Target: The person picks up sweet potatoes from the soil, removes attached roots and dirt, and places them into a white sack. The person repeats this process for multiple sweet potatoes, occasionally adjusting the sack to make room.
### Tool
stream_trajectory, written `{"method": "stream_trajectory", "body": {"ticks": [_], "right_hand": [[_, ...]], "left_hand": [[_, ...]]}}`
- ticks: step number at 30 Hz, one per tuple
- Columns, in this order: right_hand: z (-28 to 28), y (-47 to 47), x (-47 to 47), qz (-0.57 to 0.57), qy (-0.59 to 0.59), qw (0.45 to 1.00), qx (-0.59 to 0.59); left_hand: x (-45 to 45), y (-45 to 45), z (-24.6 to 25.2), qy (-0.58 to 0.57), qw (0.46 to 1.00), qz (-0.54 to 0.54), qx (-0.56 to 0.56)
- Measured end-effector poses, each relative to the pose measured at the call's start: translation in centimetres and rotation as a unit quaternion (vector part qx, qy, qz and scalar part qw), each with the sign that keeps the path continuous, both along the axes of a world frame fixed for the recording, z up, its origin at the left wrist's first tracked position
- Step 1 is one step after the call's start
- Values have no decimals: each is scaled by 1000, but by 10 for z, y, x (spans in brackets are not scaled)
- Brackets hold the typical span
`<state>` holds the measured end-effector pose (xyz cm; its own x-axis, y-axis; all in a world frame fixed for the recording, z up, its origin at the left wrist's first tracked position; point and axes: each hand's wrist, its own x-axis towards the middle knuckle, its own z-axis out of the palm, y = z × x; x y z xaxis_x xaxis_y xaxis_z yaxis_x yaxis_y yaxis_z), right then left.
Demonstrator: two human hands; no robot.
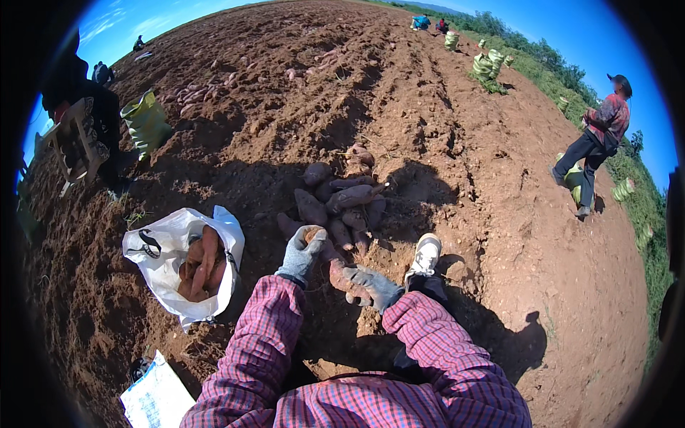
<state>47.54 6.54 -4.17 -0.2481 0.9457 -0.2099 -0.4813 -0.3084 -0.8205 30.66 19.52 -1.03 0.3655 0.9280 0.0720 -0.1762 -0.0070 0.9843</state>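
Observation:
A grey work glove covers my left hand point(303, 253), whose fingers are curled round a small brownish lump, perhaps a sweet potato or soil. My right hand point(373, 287), gloved too, grips a long reddish sweet potato point(341, 275) that slants up toward the left hand. Just beyond both hands lies a heap of sweet potatoes point(350, 198) on the soil. To the left of my left hand stands an open white woven sack point(160, 273) with several sweet potatoes point(203, 265) inside.
My shoe point(426, 255) is right of the heap. A white bag point(156, 393) lies lower left. A person with a wooden stool point(80, 140) and a green sack point(145, 124) are upper left. A person point(599, 134) walks at right by filled sacks. More sweet potatoes point(198, 93) lie farther off.

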Motion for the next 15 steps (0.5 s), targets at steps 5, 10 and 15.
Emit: {"method": "stream_trajectory", "body": {"ticks": [5,10,15], "right_hand": [[0,8,-7,-65,-173,982,-28],[27,6,-4,-76,-549,821,140],[46,1,9,-44,-559,818,129]], "left_hand": [[-1,5,-16,92,995,33,-9],[-8,2,-9,290,955,30,58],[-19,-17,14,508,805,-151,267]]}}
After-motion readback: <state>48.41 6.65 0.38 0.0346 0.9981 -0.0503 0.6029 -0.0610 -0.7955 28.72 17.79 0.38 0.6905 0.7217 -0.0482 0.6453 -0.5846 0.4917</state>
